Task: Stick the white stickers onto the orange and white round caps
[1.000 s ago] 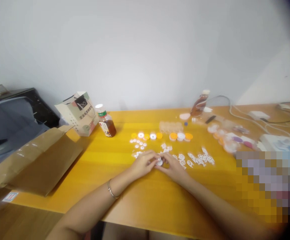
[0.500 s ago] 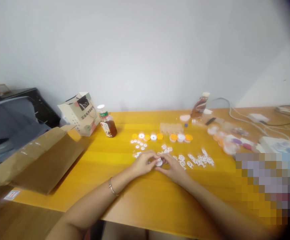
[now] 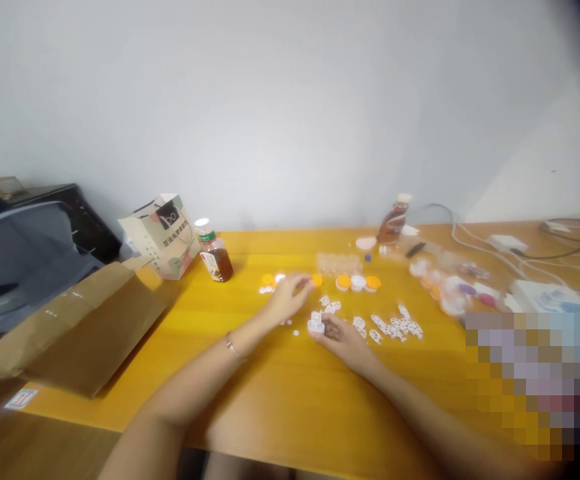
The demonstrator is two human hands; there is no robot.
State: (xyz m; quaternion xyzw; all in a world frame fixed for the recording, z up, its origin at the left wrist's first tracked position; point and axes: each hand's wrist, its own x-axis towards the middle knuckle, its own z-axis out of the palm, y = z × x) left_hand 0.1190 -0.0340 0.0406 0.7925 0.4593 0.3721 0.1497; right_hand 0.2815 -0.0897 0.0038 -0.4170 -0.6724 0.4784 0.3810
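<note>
My right hand (image 3: 340,339) is closed on a small white plastic piece (image 3: 316,325), held just above the table between thumb and fingers. The piece has an upright part on a round base. Farther forward, my left hand (image 3: 290,298) reaches over a row of orange and white round lids. Its curled fingertips are beside an orange lid (image 3: 317,281); blur hides whether they grip anything. Part of the row lies hidden behind this hand, with a white lid (image 3: 280,278) and another orange lid (image 3: 267,279) showing to its left. Small white discs (image 3: 266,290) lie near it.
Flat white cut-out pieces (image 3: 397,327) lie right of my right hand. Behind are three more lids (image 3: 357,283) and a clear tray (image 3: 340,263). Two brown-liquid bottles (image 3: 216,257), a paper bag (image 3: 163,240), an open cardboard box (image 3: 75,333) and cables (image 3: 490,250) stand or lie around.
My left hand has left the white piece and moved forward to the row of lids. My right hand keeps the piece, which now shows an upright part.
</note>
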